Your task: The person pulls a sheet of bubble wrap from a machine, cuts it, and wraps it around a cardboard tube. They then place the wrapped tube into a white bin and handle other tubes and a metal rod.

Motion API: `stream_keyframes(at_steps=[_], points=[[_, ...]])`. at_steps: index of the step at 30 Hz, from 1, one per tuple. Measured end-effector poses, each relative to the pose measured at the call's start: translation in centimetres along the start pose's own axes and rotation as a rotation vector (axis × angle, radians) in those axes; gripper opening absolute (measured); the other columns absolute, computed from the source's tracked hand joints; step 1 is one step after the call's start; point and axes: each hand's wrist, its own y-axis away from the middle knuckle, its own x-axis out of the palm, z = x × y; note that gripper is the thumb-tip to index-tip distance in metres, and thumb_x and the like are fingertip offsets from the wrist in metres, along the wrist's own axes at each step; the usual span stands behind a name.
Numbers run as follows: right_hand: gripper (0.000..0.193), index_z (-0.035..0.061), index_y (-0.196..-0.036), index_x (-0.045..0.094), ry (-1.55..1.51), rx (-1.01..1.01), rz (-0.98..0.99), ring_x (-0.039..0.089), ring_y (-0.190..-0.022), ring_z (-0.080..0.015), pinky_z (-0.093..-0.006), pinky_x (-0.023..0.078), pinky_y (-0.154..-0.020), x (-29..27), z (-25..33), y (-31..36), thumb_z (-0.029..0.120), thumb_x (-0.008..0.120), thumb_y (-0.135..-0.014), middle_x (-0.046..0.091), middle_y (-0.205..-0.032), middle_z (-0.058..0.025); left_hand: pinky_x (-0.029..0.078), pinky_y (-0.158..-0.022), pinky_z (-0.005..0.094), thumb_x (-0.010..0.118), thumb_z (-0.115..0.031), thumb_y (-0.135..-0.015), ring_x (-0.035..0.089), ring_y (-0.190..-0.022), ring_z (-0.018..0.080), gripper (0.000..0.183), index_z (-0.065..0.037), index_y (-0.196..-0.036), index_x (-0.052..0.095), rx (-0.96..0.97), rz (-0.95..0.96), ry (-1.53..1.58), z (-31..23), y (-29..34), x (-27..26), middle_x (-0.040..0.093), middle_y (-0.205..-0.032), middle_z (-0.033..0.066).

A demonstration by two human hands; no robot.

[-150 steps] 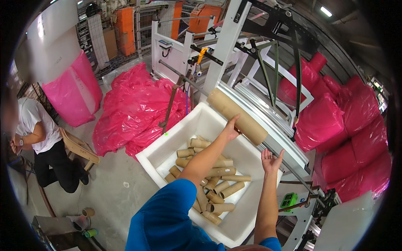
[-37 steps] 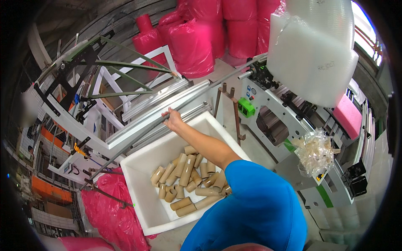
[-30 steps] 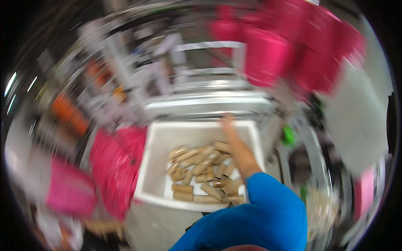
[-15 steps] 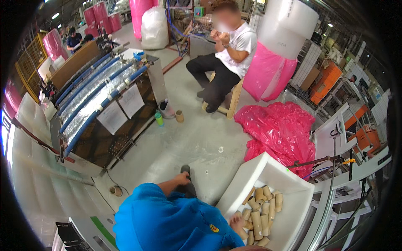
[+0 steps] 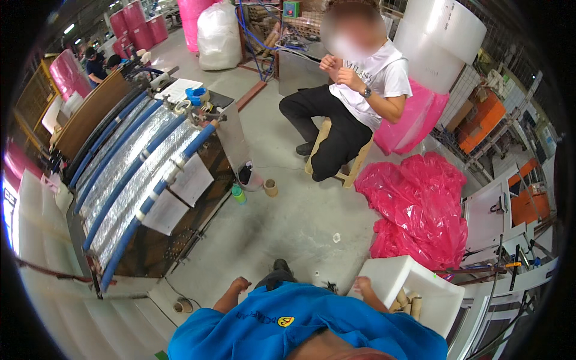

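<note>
My left hand [image 5: 241, 284] hangs beside my dark trouser leg above the floor, its fingers loosely apart and nothing seen in it. Off to the right, my right hand [image 5: 362, 284] is at the near-left rim of a white bin [image 5: 384, 268]. Its fingers look loosely apart, with no object seen in them; I cannot tell whether it touches the rim. Several brown cardboard tubes [image 5: 415, 306] lie inside the bin, partly hidden by my right arm and the bin wall.
A heap of pink plastic film [image 5: 420, 210] lies behind the bin. A person in a white shirt [image 5: 372, 84] sits on a wooden stool [image 5: 348, 178]. At left stands a machine with blue rollers [image 5: 144, 204]. A green bottle [image 5: 239, 194] and a cardboard tube [image 5: 270, 188] stand on the floor.
My right hand has come up out of the bin, away from the tubes, to its rim. My left hand has shifted left and lower. The view has turned, so the bin shows lower.
</note>
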Motion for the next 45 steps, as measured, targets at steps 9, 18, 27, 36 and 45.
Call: stream_keyframes(at_steps=[9,18,27,36,45], points=[[0.014,0.0080,-0.085,0.051,0.013,-0.280,0.100,0.051,-0.057,-0.0115,-0.0251,0.040,-0.044,1.1,18.7,-2.2,0.019,0.052,-0.075,0.054,-0.070,-0.0035,0.043,-0.070,0.0353,0.059,-0.037,-0.066,0.055,-0.081,0.0308,0.039,-0.009,-0.092,0.054,0.089,-0.356,0.266,-9.8,-7.6,-18.1,0.058,-0.084,0.0167],[0.026,0.0059,-0.089,0.052,0.368,-0.270,0.161,0.055,-0.065,-0.0176,-0.0283,0.043,-0.053,4.8,26.1,-17.4,0.023,0.059,-0.071,0.056,-0.074,-0.0099,0.042,-0.072,0.0358,0.059,-0.038,-0.065,0.054,-0.084,0.0311,0.040,-0.009,-0.093,0.055,0.130,-0.157,0.263,-22.3,-13.2,-22.4,0.058,-0.082,0.0179],[0.073,0.0149,-0.125,0.020,0.721,-0.716,-0.353,0.024,-0.115,-0.0348,-0.0456,0.026,-0.090,6.6,47.6,-14.7,0.028,0.061,-0.066,0.020,-0.126,-0.0193,0.044,-0.053,0.0271,0.058,-0.025,-0.070,0.054,-0.057,0.0142,0.034,-0.005,-0.097,0.052,0.144,-0.256,0.619,-30.3,-12.9,-31.8,0.059,-0.076,0.0109],[0.071,0.0127,-0.124,0.022,0.790,-0.933,-0.412,0.020,-0.117,-0.0345,-0.0472,0.023,-0.091,11.3,57.0,-12.7,0.021,0.060,-0.066,0.016,-0.129,-0.0181,0.042,-0.045,0.0271,0.059,-0.023,-0.070,0.053,-0.055,0.0151,0.033,-0.005,-0.097,0.050,-0.018,-0.210,0.620,-26.3,-13.9,-36.5,0.057,-0.071,0.0077],[0.061,0.0053,-0.125,0.017,0.531,-0.867,-0.502,0.054,-0.053,-0.0325,-0.0436,0.043,-0.050,8.9,70.7,-4.8,0.027,0.047,-0.076,0.055,-0.058,-0.0147,0.042,-0.046,0.0264,0.057,-0.023,-0.072,0.054,-0.059,0.0144,0.031,-0.006,-0.097,0.049,-0.067,-0.166,0.698,-25.3,-13.8,-39.2,0.056,-0.074,0.0065]])
